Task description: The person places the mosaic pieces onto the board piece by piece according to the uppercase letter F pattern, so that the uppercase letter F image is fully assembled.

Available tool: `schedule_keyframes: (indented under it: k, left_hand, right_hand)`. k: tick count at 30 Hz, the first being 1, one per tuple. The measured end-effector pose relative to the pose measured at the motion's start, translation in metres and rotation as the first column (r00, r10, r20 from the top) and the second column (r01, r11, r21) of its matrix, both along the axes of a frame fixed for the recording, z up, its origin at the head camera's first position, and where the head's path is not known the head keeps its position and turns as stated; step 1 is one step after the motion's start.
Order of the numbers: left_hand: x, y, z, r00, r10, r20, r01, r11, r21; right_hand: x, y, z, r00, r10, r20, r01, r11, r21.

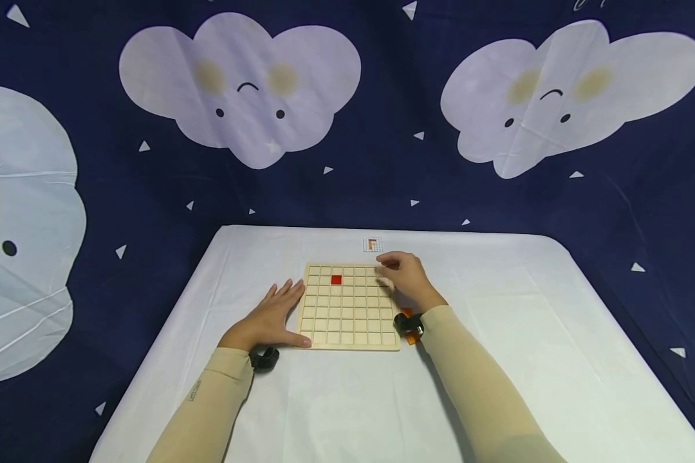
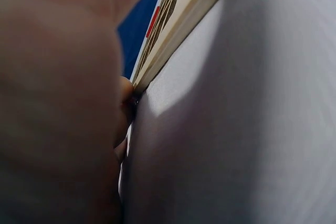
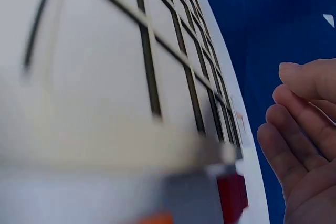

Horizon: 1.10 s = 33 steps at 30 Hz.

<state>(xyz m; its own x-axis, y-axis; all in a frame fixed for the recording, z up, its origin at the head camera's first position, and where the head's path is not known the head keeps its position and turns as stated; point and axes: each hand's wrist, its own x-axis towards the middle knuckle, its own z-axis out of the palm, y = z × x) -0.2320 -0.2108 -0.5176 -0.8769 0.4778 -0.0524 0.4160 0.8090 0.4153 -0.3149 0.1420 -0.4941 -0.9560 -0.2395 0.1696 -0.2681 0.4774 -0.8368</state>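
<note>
A square wooden grid board (image 1: 348, 312) lies on the white table, with one red square tile (image 1: 336, 280) in a cell of its upper part. My left hand (image 1: 268, 319) spreads along the board's left side, its fingertips at the edge and its thumb on the lower left corner. Over the upper right corner is my right hand (image 1: 407, 276), its fingers loosely bent. In the right wrist view that hand's thumb and fingers (image 3: 302, 121) show nothing between them. Orange pieces (image 1: 412, 339) lie right of the board, partly hidden by the right wrist.
A small printed grid card (image 1: 373, 244) with coloured squares lies behind the board. Beside the board's edge, a dark red piece (image 3: 232, 198) shows in the right wrist view. Past the table (image 1: 515, 360) hangs a dark blue cloth (image 1: 382, 186) with clouds.
</note>
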Motion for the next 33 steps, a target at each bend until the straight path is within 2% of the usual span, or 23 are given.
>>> schedule_keyframes:
  k: [11, 15, 22, 33]
  left_hand:
    - [0.000, 0.001, 0.002, 1.000, 0.004, 0.007, -0.004, 1.000, 0.001]
    - [0.000, 0.001, 0.002, 1.000, 0.006, 0.005, -0.006, 1.000, 0.001]
    - [0.000, 0.002, 0.003, 1.000, 0.000, 0.007, 0.000, 1.000, 0.006]
    - [0.002, 0.001, 0.003, 1.000, -0.005, 0.003, 0.005, 1.000, 0.010]
  right_hand:
    - [-0.001, 0.032, -0.004, 0.991, -0.123, 0.051, 0.120, 0.991, 0.056]
    - [0.000, 0.038, -0.003, 0.990, -0.126, 0.068, 0.120, 0.989, 0.082]
    - [0.003, 0.046, -0.004, 0.983, -0.105, 0.152, 0.089, 0.990, 0.110]
    - [0.003, 0.059, -0.006, 0.983, -0.062, 0.174, 0.030, 0.983, 0.180]
